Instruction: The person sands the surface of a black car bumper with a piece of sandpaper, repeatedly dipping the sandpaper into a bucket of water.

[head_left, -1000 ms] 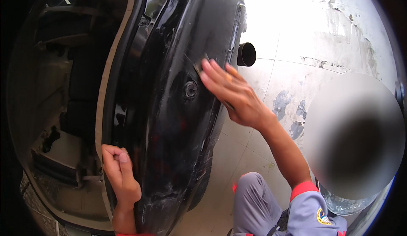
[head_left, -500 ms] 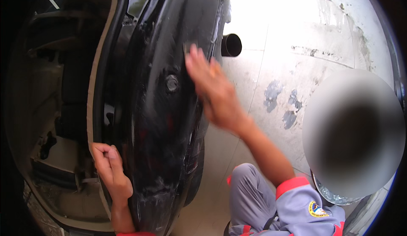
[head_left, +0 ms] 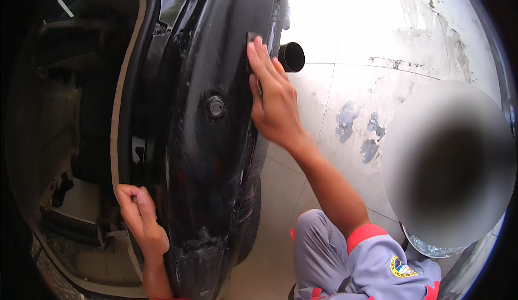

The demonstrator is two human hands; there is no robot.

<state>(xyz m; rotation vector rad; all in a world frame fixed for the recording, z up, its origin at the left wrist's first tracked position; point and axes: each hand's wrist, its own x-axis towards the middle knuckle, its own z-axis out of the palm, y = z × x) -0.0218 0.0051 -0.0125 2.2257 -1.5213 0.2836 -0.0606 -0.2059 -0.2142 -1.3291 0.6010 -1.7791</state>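
A black car bumper, scuffed with whitish streaks, runs from top to bottom through the middle. My right hand lies against its upper right part with fingers together, pressing a thin dark flat pad to the surface. Most of that pad is hidden under the fingers. At the lower left, my left hand is closed, its fingers curled over the tan-edged rim of the open trunk. A round sensor sits in the bumper, left of my right wrist.
An exhaust pipe juts out right of the bumper. The trunk interior opens at left. Pale floor tiles with grey patches lie at right. Below a blurred oval shows a round container's rim. My bent knee is near the bumper.
My right hand, smeared by motion before, is now sharper and slightly farther up along the bumper, with the pad under its fingers. My left hand stays on the trunk rim.
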